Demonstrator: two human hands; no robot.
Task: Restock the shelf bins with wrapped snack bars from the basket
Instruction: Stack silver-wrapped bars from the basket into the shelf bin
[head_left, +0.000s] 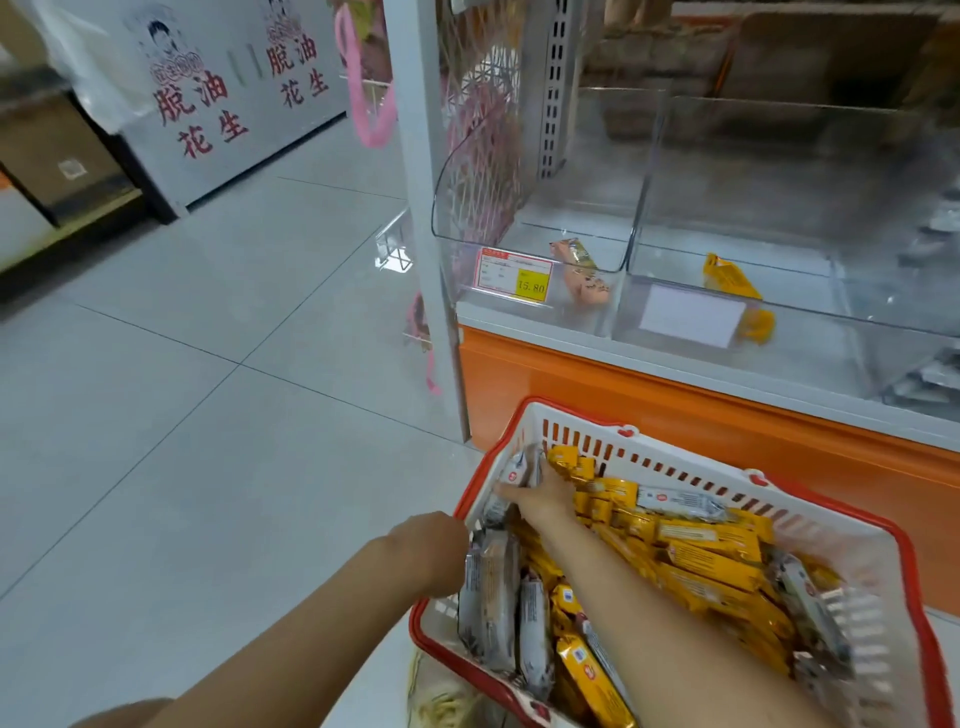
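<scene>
Nearest the lens, a red-rimmed basket (571, 413) heaped with wrapped snack bars: yellow-wrapped bars (711, 566) filling the middle, silver-wrapped bars (493, 587) packed along the left wall. At the left rim, the left hand (431, 551), knuckles rounded, fingers hidden behind the wall; gripping or merely resting, impossible to tell. Across the heap, the right hand (540, 493) stretched into the far left corner, fingers curled over a silver-wrapped bar (514, 467) standing on end there. Probably light and fairly stiff inside slick, crinkly film; prone to sliding out of a loose pinch, perhaps to snapping under a hard squeeze; best taken across the middle of the long sides. Long axes of the yellow ones mostly running left to right across the basket, a few askew; silver ones by the left wall stood on end or leaning against it. Beyond, above an orange shelf base (597, 395), two clear bins nearly bare. Left bin (576, 319) behind a price tag (511, 275), holding one pinkish bar (582, 270), long axis roughly front to back. Right bin (810, 332) behind a blank label (691, 314), holding one yellow bar (732, 278) aslant, far end toward the back left.
</scene>
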